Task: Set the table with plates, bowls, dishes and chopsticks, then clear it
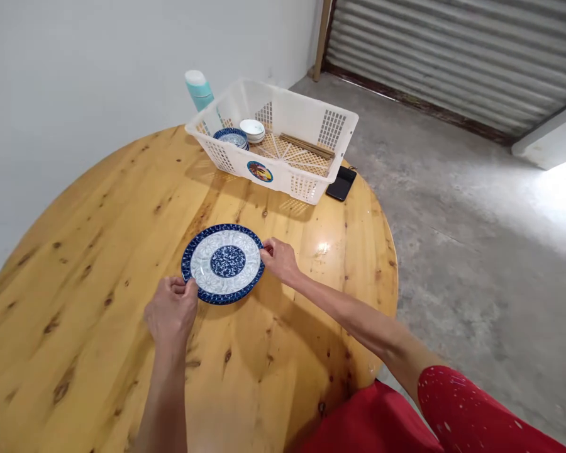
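A round blue-and-white patterned plate [227, 261] is at the middle of the wooden table, face up. My left hand [174, 308] pinches its near left rim between thumb and fingers. On the opposite side my right hand [279, 259] grips the right rim, thumb on top. The fingers under the rim are hidden on both sides. Whether the plate rests on the wood or is slightly raised, I cannot tell.
Beyond the plate stands a white plastic basket [276, 179] holding blue patterned bowls [231, 137], small white bowls [252, 130] and chopsticks [306, 146]. A black phone [342, 184] lies to its right. Behind its left corner is a turquoise bottle [199, 91]. The round table [99, 251] adjoins a white wall.
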A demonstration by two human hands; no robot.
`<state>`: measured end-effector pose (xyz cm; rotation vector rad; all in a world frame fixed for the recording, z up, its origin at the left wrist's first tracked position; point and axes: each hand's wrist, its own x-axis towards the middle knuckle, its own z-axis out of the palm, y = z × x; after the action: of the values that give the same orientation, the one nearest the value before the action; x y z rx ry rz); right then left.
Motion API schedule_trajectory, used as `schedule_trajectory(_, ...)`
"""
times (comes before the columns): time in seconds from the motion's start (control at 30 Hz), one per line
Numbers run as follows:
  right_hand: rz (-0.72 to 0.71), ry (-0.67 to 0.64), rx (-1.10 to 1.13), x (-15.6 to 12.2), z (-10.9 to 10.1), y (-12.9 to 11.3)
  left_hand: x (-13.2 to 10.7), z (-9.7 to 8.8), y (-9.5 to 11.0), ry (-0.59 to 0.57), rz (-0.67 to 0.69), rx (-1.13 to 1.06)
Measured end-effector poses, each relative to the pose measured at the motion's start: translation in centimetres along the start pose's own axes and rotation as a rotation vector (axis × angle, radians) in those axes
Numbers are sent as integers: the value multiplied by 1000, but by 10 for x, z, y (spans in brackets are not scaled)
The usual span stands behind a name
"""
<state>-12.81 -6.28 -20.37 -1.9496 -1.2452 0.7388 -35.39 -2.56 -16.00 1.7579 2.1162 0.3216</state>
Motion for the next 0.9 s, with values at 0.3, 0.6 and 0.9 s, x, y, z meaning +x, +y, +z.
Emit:
schedule_trajectory(0.3, 99, 227, 208, -57, -101, 74, -68, 59, 72, -103, 273, -125)
schedule_trajectory(0.6, 296, 231, 149, -165, -132, 164, -162, 128, 75, -390, 307, -68)
schedule_trajectory(0.9, 260, 223, 153, -176, -121, 178, -169, 141, 67, -368, 273, -55)
